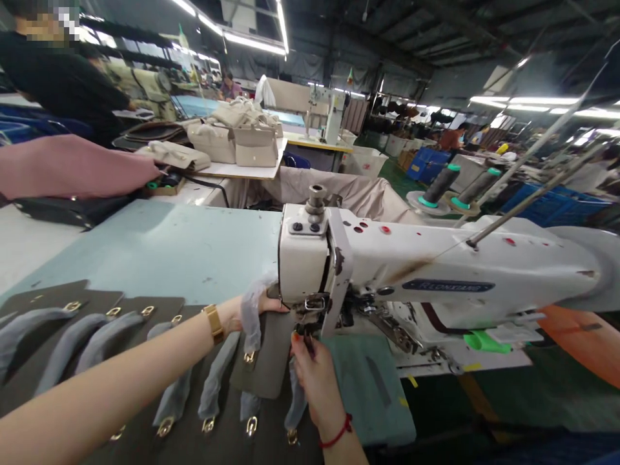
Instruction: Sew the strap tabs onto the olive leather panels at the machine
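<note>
A white industrial sewing machine (436, 271) stands on a pale blue table (159, 248). My left hand (247, 310), with a gold watch on its wrist, holds a dark olive leather piece (264, 361) with a grey wrap and a gold buckle against the machine head. My right hand (312, 371), wearing a red string bracelet, pinches the piece's edge just under the needle area (310, 323). Several similar dark pieces with gold buckles (97, 329) lie overlapped to the left under my forearm.
Two thread cones (460, 184) stand behind the machine. A person in black (58, 77) works at back left beside a table stacked with beige bags (242, 139). A pink sleeve (72, 168) reaches in from the left. Blue crates (431, 161) sit farther back.
</note>
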`<state>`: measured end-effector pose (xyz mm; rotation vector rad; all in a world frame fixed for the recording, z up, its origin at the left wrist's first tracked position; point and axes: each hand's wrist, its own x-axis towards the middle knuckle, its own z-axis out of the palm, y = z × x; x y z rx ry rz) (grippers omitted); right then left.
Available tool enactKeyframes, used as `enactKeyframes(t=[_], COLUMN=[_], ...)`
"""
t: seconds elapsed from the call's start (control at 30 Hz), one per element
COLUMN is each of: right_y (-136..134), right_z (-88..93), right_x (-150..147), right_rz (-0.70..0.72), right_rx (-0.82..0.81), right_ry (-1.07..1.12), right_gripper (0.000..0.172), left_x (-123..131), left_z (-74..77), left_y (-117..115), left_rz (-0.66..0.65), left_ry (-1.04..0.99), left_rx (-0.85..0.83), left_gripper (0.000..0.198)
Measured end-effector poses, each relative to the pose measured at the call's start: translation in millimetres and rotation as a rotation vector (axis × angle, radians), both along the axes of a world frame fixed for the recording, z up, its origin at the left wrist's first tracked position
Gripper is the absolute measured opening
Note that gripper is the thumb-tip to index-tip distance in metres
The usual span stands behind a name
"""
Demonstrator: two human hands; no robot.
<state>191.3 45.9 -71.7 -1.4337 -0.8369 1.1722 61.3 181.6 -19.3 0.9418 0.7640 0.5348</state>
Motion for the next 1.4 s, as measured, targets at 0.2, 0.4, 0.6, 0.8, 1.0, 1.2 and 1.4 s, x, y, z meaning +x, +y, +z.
enactKeyframes(t=[0.2, 0.4, 0.6, 0.8, 1.0, 1.2, 1.4], right_y=[3, 3, 0, -3, -4, -1, 4], right_z=[3.7, 11.1, 17.2, 17.3, 10.8, 8.5, 4.6], right_x=[5, 8, 6, 2, 4, 5, 7], right_rz=[-0.009, -0.029, -0.024, -0.035, 0.001, 0.013, 0.004], right_rx=[-0.023, -0.032, -0.018, -0.004, 0.020, 0.033, 0.032], right_ry=[0.032, -0.002, 0.007, 0.018, 0.011, -0.053, -0.040], right_gripper=[0.042, 0.041, 0.043, 0.044, 0.042, 0.040, 0.039], left_x=[1, -1, -8, -11, -11, -10, -10], left_z=[-5.3, -15.4, -15.8, -12.8, -10.7, -14.7, -22.8], left_y=[-19, -21, -26, -31, -30, -25, -18], left_rz=[0.037, 0.030, -0.050, -0.099, -0.123, -0.096, -0.092], left_ry=[-0.041, -0.043, -0.052, -0.112, -0.079, -0.067, -0.090], left_rx=[-0.025, -0.030, -0.122, -0.175, -0.157, -0.204, -0.229], left_gripper=[0.061, 0.049, 0.040, 0.035, 0.033, 0.033, 0.031])
